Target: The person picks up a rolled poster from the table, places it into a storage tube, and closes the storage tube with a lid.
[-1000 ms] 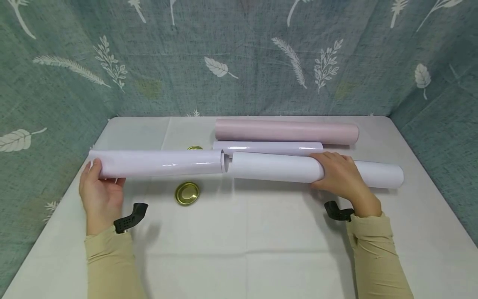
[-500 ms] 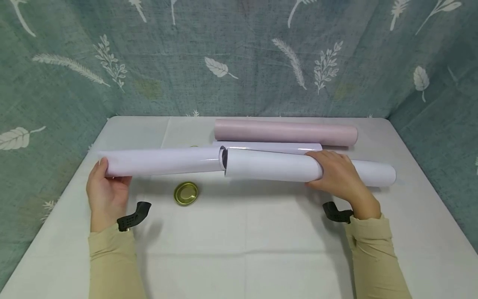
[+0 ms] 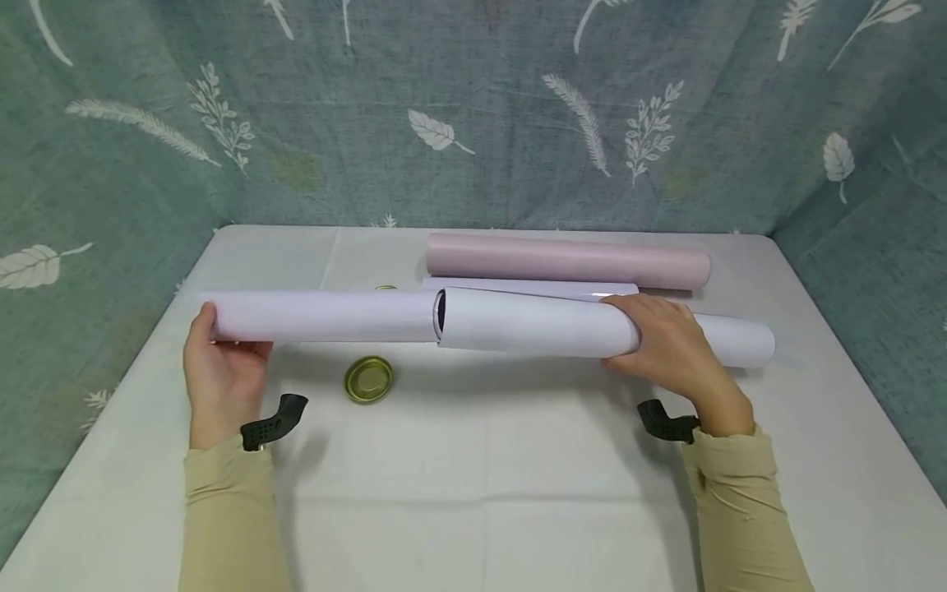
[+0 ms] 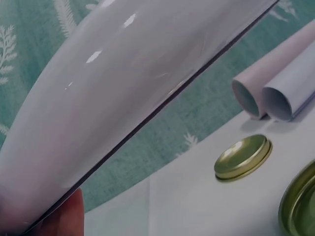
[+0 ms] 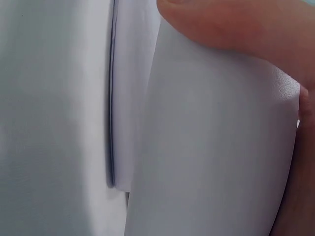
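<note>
My left hand (image 3: 225,378) holds a glossy pale lilac roll of sheet material (image 3: 325,316) near its left end, thumb in front and fingers beneath. My right hand (image 3: 669,349) grips a matte white roll (image 3: 533,321) from above, around its right half. Both rolls are raised over the table, nearly in line. The lilac roll's right end meets the white roll's open left end; whether it sits inside cannot be told. Close up in the left wrist view, the lilac roll (image 4: 123,88) shows a dark lengthwise edge. In the right wrist view, the white roll (image 5: 211,137) fills the middle.
A pink roll (image 3: 565,261) lies at the back of the white-covered table (image 3: 488,493), with another lilac roll (image 3: 518,286) in front of it. Two gold-coloured round lids, a near lid (image 3: 368,379) and a farther lid (image 4: 243,157), lie left of centre. Patterned green cloth (image 3: 473,107) surrounds the table.
My left hand has moved right with the lilac roll. The white roll has shifted slightly left in my right hand's grip, and the gap between the two ends has closed.
</note>
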